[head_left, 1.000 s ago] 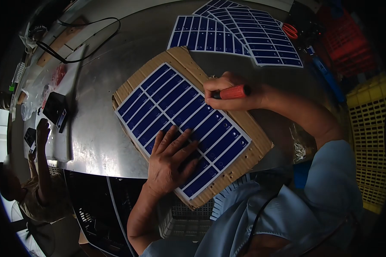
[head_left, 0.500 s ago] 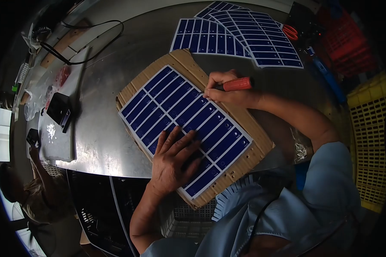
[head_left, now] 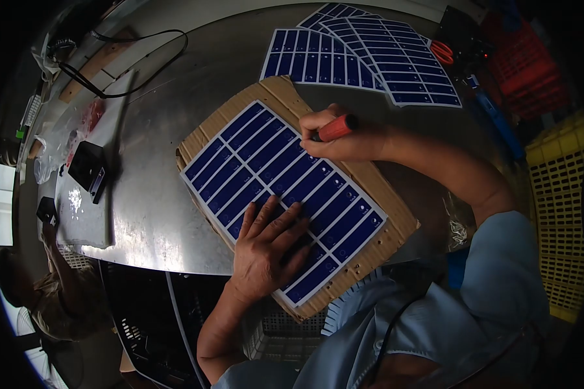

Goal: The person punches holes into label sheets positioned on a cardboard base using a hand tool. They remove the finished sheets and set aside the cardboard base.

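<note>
A sheet of dark blue rectangular labels (head_left: 240, 152) lies tilted on a piece of brown cardboard (head_left: 386, 201) on the metal table. Pressing flat on the lower middle of the sheet is my left hand (head_left: 263, 249), fingers spread. My right hand (head_left: 334, 136) is wrapped round a tool with a red handle (head_left: 336, 128), held over the sheet's upper right edge. The tool's tip is hidden by my fingers. Small white round spots show on several labels along the right edge.
More blue label sheets (head_left: 396, 61) overlap at the table's back, beside orange-handled scissors (head_left: 442, 52). A red crate (head_left: 522, 68) and a yellow crate (head_left: 560, 214) stand right. At left are a black device (head_left: 87, 170), a cable (head_left: 169, 65) and a co-worker (head_left: 58, 298).
The sheet and cardboard have shifted slightly right and down with my left hand. My right hand has moved a little up and left along the sheet's edge, the red handle tilting differently.
</note>
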Motion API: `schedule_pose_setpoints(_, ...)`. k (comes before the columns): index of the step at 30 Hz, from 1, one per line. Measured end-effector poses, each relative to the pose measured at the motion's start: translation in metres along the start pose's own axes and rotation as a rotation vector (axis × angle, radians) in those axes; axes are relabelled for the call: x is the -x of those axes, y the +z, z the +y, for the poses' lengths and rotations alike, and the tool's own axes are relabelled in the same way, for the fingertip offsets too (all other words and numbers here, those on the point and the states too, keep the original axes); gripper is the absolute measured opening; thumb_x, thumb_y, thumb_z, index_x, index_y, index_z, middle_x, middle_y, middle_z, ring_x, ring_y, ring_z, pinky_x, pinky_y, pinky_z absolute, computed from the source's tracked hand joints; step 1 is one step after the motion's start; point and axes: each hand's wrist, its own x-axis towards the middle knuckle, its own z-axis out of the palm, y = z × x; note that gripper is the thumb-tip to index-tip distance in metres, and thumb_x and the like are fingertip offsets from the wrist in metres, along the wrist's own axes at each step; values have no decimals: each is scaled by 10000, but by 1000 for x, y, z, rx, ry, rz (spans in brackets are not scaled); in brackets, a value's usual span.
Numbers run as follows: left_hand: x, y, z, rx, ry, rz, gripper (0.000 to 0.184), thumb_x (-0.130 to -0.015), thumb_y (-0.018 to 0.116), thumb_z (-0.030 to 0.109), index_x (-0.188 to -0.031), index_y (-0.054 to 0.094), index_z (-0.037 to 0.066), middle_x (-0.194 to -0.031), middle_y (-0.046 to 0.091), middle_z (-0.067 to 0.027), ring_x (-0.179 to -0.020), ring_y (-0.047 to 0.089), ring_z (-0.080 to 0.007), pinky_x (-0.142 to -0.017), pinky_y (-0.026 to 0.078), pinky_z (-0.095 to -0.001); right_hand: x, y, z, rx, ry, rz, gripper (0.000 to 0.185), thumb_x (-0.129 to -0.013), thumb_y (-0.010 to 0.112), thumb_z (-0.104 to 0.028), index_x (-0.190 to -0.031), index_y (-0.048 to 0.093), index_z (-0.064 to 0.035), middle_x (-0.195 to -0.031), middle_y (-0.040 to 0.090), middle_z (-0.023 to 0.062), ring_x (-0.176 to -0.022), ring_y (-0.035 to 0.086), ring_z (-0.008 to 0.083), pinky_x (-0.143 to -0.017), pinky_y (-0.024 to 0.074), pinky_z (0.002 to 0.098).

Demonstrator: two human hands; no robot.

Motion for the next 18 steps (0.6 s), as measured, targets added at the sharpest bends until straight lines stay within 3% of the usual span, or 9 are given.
schedule_pose_setpoints(2,0,-2,0,-3,4,-13,379,-792,672,278,-1152,633,166,-1322,522,-67,-1319,365,-322,-1099,211,-524,-5,-1,-11,198,-8,-73,143,-775,604,-168,-737,573,-34,-613,598,74,-550,568,181,-547,450,315)
schedule_pose_setpoints(6,2,0,0,-7,6,-7,378,-793,671,279,-1152,632,168,-1324,520,-67,-1319,365,-323,-1098,213,-527,-2,0,-6,147,46,-77,129,-769,609,-140,-731,566,-25,-633,604,73,-572,587,168,-548,452,297)
schedule_pose_setpoints(8,1,0,-1,2,0,3,375,-796,667,279,-1153,630,168,-1323,520,-67,-1315,370,-325,-1096,215,-529,4,3,12,-139,15,3,141,-781,617,-144,-745,564,-19,-666,609,60,-585,596,135,-543,452,291)
schedule_pose_setpoints(9,1,0,-1,-1,-3,11,375,-796,667,279,-1153,630,168,-1323,520,-67,-1315,370,-325,-1096,215,-529,6,5,16,-135,8,-1,141,-781,617,-144,-745,564,-19,-666,609,60,-585,596,135,-543,452,291)
schedule_pose_setpoints(11,1,0,-1,9,12,14,372,-798,663,276,-1153,627,168,-1321,521,-70,-1310,378,-325,-1094,217,-530,9,13,14,-518,159,197,176,-810,615,-184,-774,569,-18,-697,611,46,-607,582,101,-558,449,279)
schedule_pose_setpoints(12,2,0,-1,9,12,12,372,-798,663,276,-1153,627,168,-1321,521,-70,-1310,378,-325,-1094,217,-530,7,12,16,-452,130,171,215,-833,607,-237,-793,574,-28,-694,606,42,-628,568,91,-588,448,275)
schedule_pose_setpoints(18,1,0,-1,10,4,14,368,-804,656,275,-1151,626,159,-1319,522,-74,-1309,380,-323,-1096,211,-531,-2,11,24,-183,82,129,233,-833,606,-256,-788,574,-30,-688,581,34,-664,550,103,-619,438,278)
